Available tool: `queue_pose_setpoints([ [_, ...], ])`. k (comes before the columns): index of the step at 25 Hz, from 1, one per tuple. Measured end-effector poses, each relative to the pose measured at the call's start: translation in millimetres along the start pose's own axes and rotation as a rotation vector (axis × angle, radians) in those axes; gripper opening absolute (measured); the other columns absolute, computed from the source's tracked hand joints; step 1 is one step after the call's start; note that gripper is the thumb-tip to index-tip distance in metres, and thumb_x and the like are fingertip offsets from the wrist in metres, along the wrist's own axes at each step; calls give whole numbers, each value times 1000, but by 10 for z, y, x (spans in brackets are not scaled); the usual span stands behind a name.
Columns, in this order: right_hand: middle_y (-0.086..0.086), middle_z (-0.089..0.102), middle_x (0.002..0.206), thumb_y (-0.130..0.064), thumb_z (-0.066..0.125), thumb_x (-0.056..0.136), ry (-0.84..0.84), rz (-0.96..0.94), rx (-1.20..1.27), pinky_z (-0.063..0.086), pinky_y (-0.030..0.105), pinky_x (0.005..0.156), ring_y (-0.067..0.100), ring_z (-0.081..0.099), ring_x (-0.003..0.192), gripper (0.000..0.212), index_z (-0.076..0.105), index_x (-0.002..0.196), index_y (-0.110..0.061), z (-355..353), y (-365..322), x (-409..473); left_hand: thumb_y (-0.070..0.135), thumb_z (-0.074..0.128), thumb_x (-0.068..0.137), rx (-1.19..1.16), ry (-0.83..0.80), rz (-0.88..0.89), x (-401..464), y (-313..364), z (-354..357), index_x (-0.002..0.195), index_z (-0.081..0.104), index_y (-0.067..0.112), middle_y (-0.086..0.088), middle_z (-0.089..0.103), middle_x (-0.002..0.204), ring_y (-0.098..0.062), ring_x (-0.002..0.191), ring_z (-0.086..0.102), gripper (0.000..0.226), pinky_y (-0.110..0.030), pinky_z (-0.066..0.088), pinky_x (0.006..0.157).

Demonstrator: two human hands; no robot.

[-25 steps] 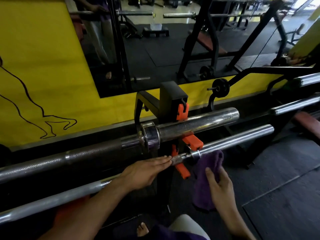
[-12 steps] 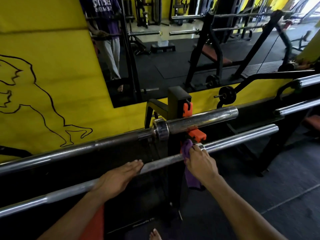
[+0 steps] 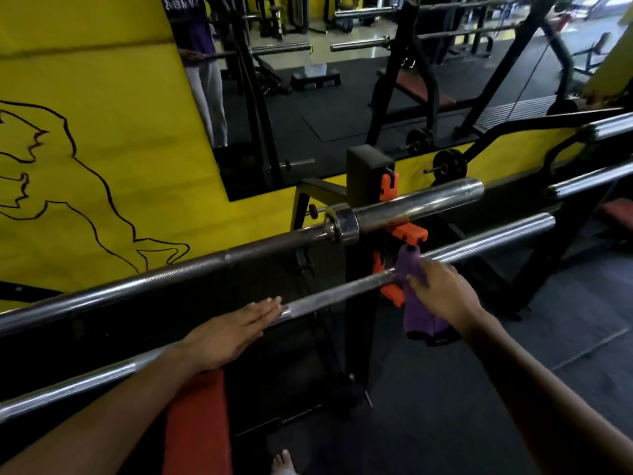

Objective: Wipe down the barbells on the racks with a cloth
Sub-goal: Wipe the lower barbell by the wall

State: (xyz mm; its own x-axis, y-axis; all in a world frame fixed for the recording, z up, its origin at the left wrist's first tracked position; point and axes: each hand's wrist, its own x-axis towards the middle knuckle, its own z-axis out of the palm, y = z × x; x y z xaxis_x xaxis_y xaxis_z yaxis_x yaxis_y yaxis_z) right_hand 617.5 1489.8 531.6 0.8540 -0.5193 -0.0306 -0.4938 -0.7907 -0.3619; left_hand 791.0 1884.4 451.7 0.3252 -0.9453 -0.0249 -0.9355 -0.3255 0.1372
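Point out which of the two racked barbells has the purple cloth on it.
The lower, nearer barbell: the right hand holds the purple cloth against it. The upper barbell has no cloth.

Black upright rack post (image 3: 358, 303) with orange plastic hooks (image 3: 409, 233), set before a yellow wall. Two barbells rest across it, one above the other: upper barbell (image 3: 411, 207), darker shaft with a chrome collar and thick sleeve; lower barbell (image 3: 486, 243), bright chrome, nearer the camera. A purple cloth (image 3: 416, 303) hangs over the lower barbell just beside the post. Dark rubber floor (image 3: 445, 406) beneath.
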Motion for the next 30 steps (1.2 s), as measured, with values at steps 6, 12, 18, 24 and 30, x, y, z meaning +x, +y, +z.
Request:
queue_pose_setpoints([
  [6,-4,33,149,-32,61,94,112,6,-67,47,40,74,32,45,117,45,46,135,-23,580,-283,-51,48,6,106,-32,8,76,-89,-171,-19,162,11,25,11,-1,169,0,153,1,60,-12,0,120],
  [12,14,40,130,-28,63,90,73,61,-141,51,47,76,43,57,106,49,47,131,-6,621,-333,141,40,8,109,2,17,62,-197,-156,-70,160,23,18,0,17,168,-7,152,14,58,-12,-2,120],
  [18,17,46,123,-29,64,90,43,-2,-175,51,44,74,44,64,96,55,45,137,-7,526,-402,199,38,3,109,44,36,18,-224,-79,-131,153,42,19,4,39,159,0,138,32,62,-7,-8,115],
  [24,6,49,128,-25,63,92,285,-234,34,51,35,70,28,56,106,36,53,125,-15,639,-912,-422,39,18,108,88,-9,2,-193,-109,-48,161,20,19,2,18,167,-5,146,22,56,-11,-1,118],
  [30,0,44,149,-41,48,98,97,-285,-73,60,38,78,29,47,121,50,44,143,-19,1426,-1431,-518,20,35,98,171,-12,133,-191,-144,-78,161,20,13,-6,17,167,-14,155,6,65,-18,-3,123],
])
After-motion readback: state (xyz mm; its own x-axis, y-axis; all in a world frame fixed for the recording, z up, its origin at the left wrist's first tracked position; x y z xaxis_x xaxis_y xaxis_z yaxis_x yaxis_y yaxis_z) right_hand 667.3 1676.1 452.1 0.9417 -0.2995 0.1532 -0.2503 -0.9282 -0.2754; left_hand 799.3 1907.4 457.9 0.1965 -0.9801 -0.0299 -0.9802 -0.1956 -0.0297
